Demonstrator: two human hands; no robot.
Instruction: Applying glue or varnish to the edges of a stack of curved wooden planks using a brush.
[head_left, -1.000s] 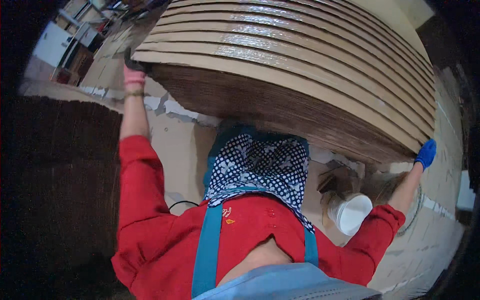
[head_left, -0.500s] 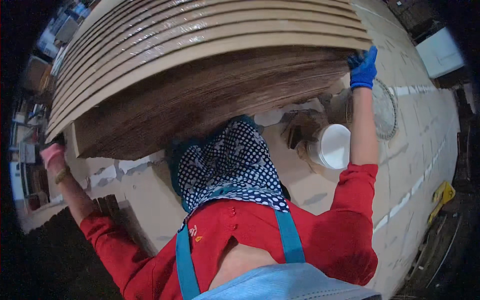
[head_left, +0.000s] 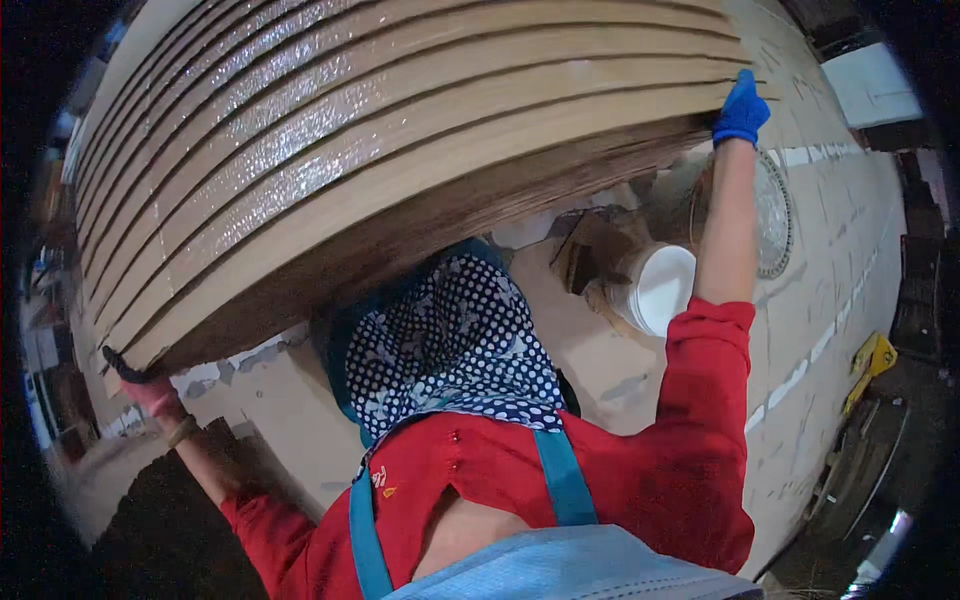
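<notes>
Wide stack of beige sheets or slats (head_left: pixel 400 130) (can't tell which) fills the upper L & ctr of the view, running off the top; its near edges step one behind another w/ dark lines btwn, & a glossy shine crosses the L half. Brown side of it (head_left: pixel 420 245) shows below the front edge, in shadow. L hand (head_left: pixel 150 390), pink glove w/ dark fingers, is closed on the near L corner, dark fingers up over the edge. R hand (head_left: pixel 742 110), blue glove, grips the near R end; what its fingers do underneath is hidden. Arms spread wide, red sleeves (head_left: pixel 700 390) pushed up. Polka-dot apron (head_left: pixel 450 340), navy & white, is just below the stack's front edge, teal straps (head_left: pixel 570 480) over the red top. White bucket (head_left: pixel 665 290) is near the R forearm, on a pale, patchy floor (head_left: pixel 600 370); a round, dark-rimmed thing (head_left: pixel 775 215) is partly behind that forearm. Farther R, a yellow object (head_left: pixel 870 368), too small to make out. Light-blue mask (head_left: pixel 560 570) at bottom edge.
</notes>
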